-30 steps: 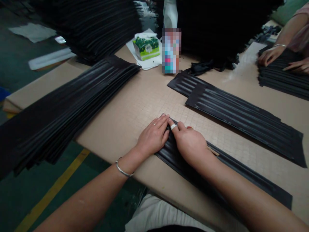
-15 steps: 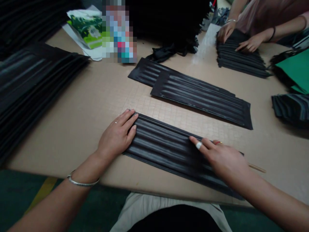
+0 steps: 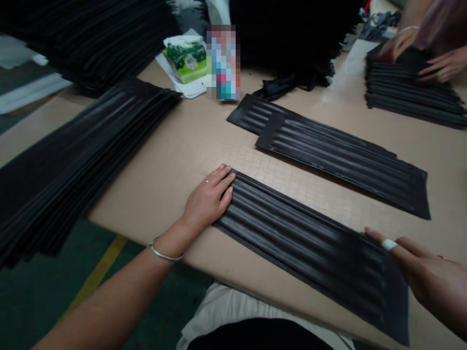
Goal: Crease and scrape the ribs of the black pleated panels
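Note:
A dark, glossy panel with raised lengthwise ridges (image 3: 299, 243) lies slantwise before me on the table. My left hand (image 3: 209, 197) rests flat on its left end, fingers stretched out and holding nothing. At the panel's far right edge is my right hand (image 3: 412, 262), index finger extended along the edge and the other fingers curled under. A thin wooden stick showed behind this hand a moment ago; the hand now hides it. Beyond lie two similar ridged panels (image 3: 339, 155), partly overlapping.
A thick stack of dark panels (image 3: 91, 131) overhangs the table (image 3: 146, 194) at left. Behind stand a green and white packet (image 3: 188, 58), a blurred-out item (image 3: 224, 68) and a tall black pile (image 3: 292, 34). At upper right, a co-worker's hands (image 3: 445, 65) touch another black stack (image 3: 408, 97).
My right hand has slid rightward along the panel's far edge towards its right end. My left hand stays on the left end. The whole view has shifted, so things appear further right.

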Motion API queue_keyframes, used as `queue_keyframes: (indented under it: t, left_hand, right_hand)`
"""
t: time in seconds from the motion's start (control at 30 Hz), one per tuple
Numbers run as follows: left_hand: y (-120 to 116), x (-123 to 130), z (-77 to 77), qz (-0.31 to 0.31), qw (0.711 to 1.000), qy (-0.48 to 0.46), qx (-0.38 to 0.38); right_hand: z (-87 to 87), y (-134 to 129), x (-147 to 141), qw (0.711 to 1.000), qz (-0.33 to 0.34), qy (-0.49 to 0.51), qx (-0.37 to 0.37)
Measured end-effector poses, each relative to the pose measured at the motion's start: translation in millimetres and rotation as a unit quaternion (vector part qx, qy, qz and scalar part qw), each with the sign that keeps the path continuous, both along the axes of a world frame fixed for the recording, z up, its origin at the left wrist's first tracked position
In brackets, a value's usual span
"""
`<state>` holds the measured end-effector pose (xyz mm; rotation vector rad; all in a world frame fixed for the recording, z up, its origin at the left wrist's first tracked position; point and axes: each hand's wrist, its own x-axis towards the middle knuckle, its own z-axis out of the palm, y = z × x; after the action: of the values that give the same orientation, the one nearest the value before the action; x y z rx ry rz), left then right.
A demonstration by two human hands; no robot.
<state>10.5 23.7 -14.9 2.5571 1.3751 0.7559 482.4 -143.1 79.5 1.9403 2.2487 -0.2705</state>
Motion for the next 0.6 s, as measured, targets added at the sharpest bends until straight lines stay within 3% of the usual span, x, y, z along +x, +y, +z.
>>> queue_keyframes:
  t: [0.2, 0.3, 0.43, 0.6]
  left_hand:
    - [-5, 0, -0.3, 0.016, 0.999, -0.027, 0.000]
    - [-5, 2, 1.5, 0.022, 0.999, -0.016, -0.017]
    - [-2, 4, 2.1, 0.015, 0.999, 0.010, -0.037]
    - [0, 3, 0.3, 0.018, 0.999, 0.016, -0.026]
  right_hand:
    - [-11.7, 129, -182, 0.986, 0.127, 0.094, -0.050]
    - [-12.4, 172, -245, 0.979, 0.173, 0.092, -0.056]
    - [-1.7, 203, -272, 0.969, 0.216, 0.078, -0.087]
    - [16.2, 210, -260, 0.967, 0.210, 0.051, -0.138]
